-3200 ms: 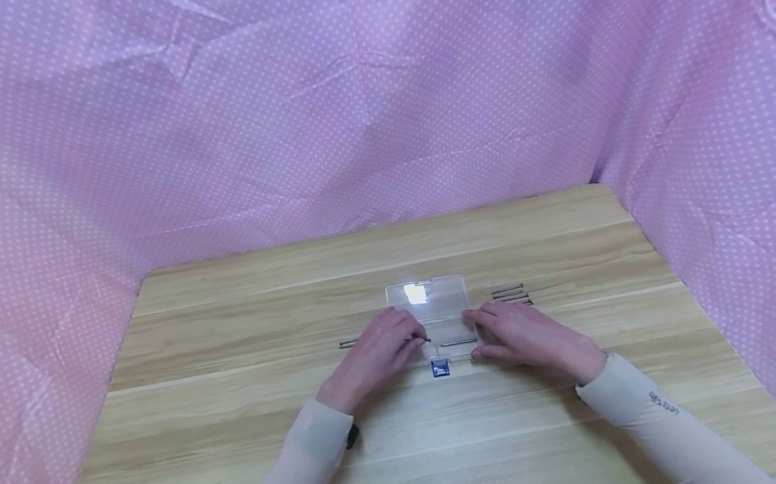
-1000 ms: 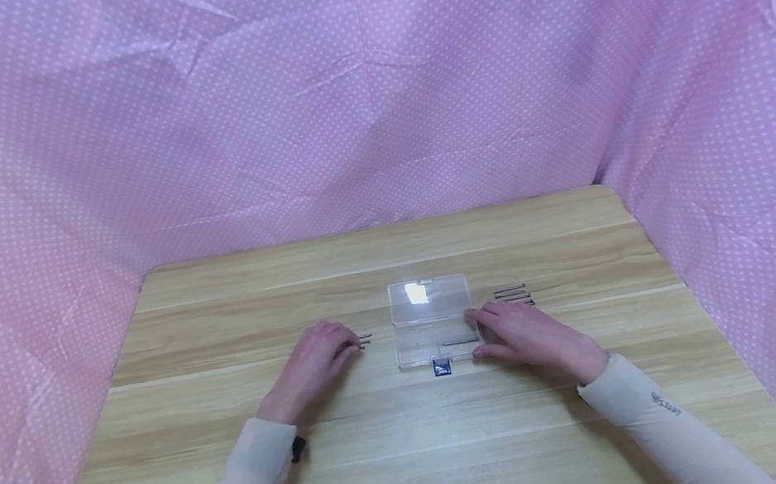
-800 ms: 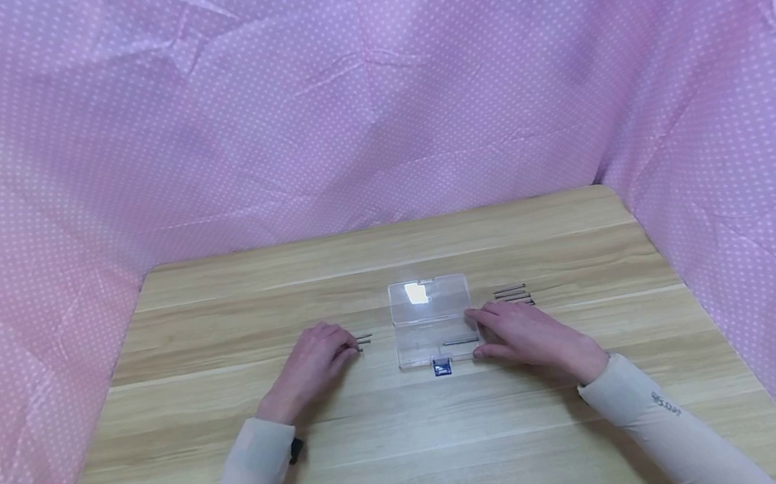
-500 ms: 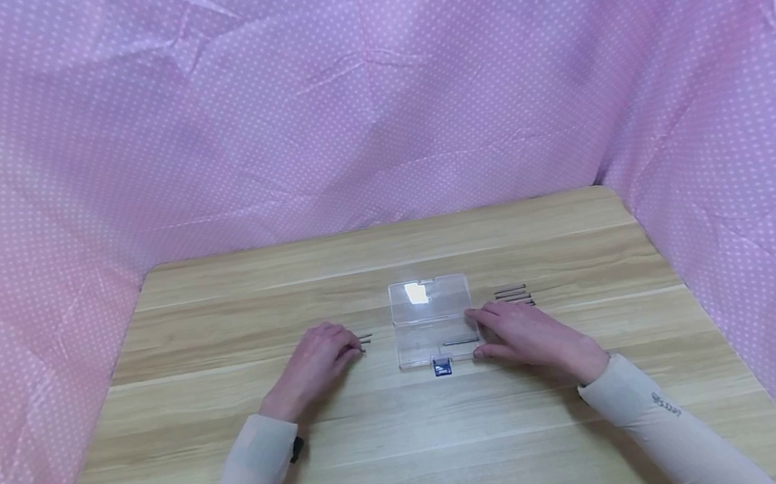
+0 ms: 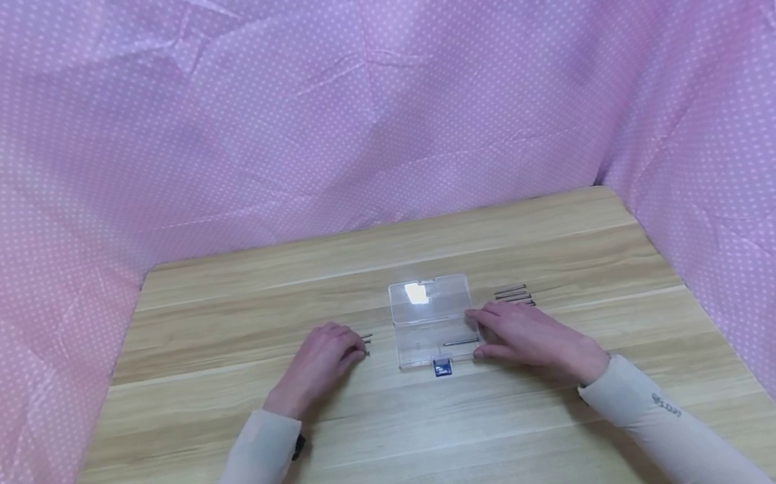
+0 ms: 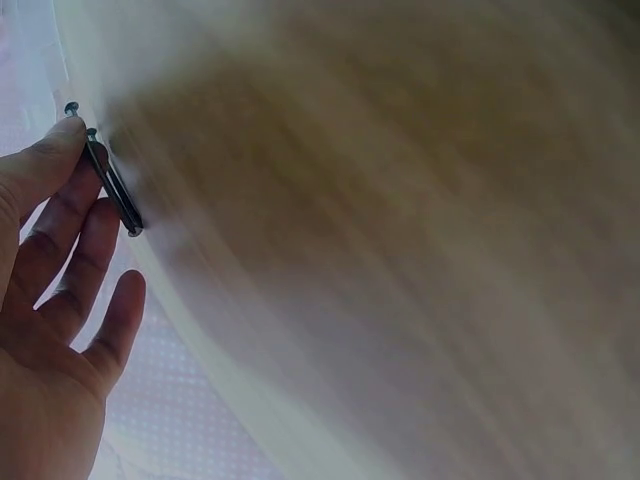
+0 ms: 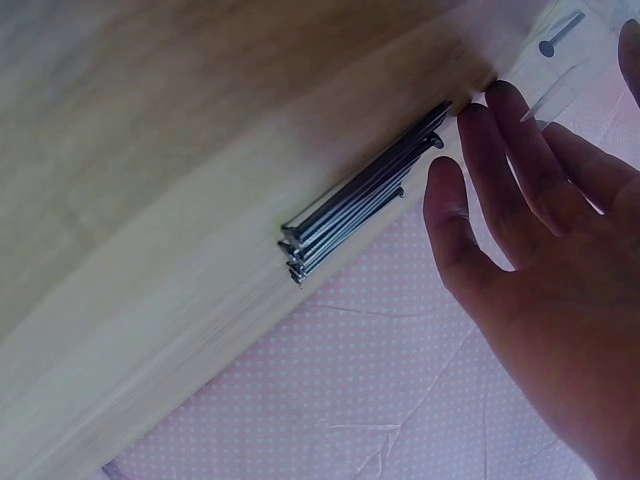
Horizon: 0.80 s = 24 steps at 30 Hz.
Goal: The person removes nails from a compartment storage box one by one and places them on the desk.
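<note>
My left hand is left of the clear plastic box, thumb and index finger pinching a nail whose head sticks out past the thumb. Beside those fingertips, more nails lie on the table, partly covered by the hand in the head view. The box stands with its lid folded back, and a single nail lies in its right part. My right hand rests against the box's right side, with fairly straight fingers touching its edge.
Several nails lie in a group on the wooden table, just beyond the right hand. A small blue label is at the box's front latch. Pink dotted cloth hangs around the table's back and sides.
The left hand has moved from over the box to the nails on the left, then shifted slightly right, with a nail now between its fingertips. The right hand has stayed at the box.
</note>
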{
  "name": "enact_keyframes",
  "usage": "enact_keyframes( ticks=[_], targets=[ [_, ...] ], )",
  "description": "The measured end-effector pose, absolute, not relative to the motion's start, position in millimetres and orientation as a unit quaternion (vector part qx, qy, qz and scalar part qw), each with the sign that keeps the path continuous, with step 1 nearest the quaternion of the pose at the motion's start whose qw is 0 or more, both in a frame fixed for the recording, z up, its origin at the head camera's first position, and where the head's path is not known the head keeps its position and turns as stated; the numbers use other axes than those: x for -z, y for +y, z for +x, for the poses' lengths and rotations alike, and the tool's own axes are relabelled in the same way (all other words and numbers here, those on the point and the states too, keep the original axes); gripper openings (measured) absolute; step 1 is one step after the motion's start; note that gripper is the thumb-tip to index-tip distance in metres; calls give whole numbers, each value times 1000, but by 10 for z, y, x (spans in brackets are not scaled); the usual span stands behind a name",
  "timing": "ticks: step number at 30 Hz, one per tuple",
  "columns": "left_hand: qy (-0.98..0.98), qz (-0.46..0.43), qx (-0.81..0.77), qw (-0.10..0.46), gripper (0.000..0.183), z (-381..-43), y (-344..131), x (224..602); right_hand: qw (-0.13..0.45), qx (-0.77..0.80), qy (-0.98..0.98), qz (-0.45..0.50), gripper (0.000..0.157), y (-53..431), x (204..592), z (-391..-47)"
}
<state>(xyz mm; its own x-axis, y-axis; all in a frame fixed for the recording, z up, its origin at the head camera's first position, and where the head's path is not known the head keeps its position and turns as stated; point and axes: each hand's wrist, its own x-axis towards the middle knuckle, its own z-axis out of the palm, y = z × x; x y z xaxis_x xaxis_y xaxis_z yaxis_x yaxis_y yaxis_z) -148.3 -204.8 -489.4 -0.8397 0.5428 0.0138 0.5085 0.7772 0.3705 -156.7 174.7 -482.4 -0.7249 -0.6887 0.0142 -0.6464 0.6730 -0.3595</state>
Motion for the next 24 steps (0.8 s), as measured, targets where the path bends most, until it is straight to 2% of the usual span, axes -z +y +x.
enact_keyframes(
  ticks=[24],
  targets=[
    [939, 271, -203, 51, 10, -1433, -2114, 4886, 75, 166, 914, -362, 62, 1752, 4816, -1554]
  ],
)
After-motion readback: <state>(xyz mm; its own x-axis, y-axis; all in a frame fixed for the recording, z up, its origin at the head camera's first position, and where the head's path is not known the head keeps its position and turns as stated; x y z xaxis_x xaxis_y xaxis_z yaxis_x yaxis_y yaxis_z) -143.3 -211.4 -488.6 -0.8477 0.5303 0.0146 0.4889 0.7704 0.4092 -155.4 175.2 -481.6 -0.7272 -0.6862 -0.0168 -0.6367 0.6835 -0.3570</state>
